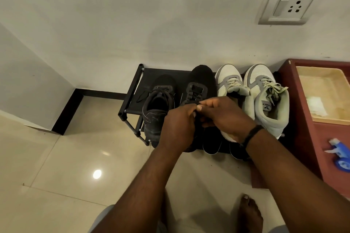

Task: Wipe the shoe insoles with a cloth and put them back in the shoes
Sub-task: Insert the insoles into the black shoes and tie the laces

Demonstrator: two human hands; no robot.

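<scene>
Both hands meet over the second black shoe [198, 89] on the top shelf of the black shoe rack [132, 89]: the left hand [178, 128] and the right hand [225, 117] have fingers curled at its opening, but what they pinch I cannot tell. The other black shoe [157, 104] stands at the rack's left end, and two white-grey sneakers [265, 98] at its right end. No insole or cloth is clearly seen.

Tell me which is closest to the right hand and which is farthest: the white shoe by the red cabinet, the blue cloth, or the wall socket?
From the right hand:
1. White shoe, just right of it.
2. Blue cloth, on the red cabinet, lower right.
3. Wall socket, high up.
</scene>
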